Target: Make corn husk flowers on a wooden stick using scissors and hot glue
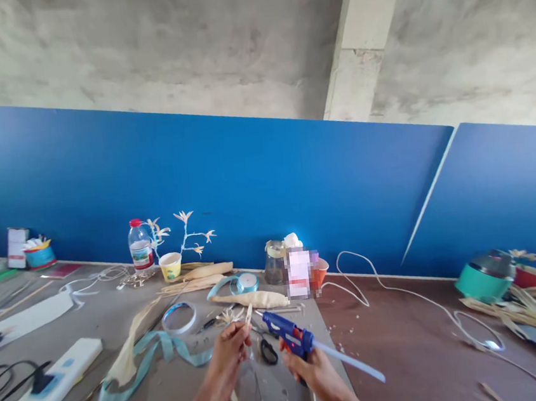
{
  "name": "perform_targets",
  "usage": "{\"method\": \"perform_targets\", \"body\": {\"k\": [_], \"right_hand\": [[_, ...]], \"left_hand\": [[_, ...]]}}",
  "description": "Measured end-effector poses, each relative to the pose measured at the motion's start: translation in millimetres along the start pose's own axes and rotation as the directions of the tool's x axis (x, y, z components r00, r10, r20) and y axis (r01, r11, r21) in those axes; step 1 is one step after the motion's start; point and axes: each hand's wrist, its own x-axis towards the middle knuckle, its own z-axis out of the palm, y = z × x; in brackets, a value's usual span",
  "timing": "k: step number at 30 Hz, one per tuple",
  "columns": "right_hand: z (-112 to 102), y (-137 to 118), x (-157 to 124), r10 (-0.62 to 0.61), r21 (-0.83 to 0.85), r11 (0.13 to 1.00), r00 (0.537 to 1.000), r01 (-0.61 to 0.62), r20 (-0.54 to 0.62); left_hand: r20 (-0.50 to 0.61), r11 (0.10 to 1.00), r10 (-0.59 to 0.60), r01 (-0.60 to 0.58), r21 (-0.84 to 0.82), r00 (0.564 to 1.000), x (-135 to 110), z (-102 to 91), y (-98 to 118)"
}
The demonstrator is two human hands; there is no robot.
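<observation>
My left hand [230, 348] pinches a small pale strip [249, 316], which looks like dried corn husk, upright between thumb and fingers. Wrapped round the handle of a blue glue gun [289, 333] is my right hand [312, 368]. The gun's nozzle points left, close to the strip, though I cannot tell whether they touch. A long translucent glue stick [352, 362] juts from its back. Black-handled scissors [267, 352] lie between the hands. Just beyond are a bunch of thin pale strips [230, 316] and a larger husk [259, 299].
Teal ribbon [161, 345] and a ribbon roll [246, 282] lie left and ahead. A white power strip [53, 395] is at lower left. Along the blue partition [198, 169] stand a bottle [140, 246], a cup with husk flowers [171, 266] and a glass jar [274, 263]. A white cable [402, 290] crosses the right.
</observation>
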Motion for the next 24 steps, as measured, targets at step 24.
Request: {"method": "perform_targets", "body": {"k": [24], "right_hand": [[-1.2,7.5,-4.2,0.032,-0.203,0.979,0.999,-0.031,0.006]], "left_hand": [[0.022,0.999,-0.038,0.038,-0.03,0.999,-6.0,6.2,2.9]]}}
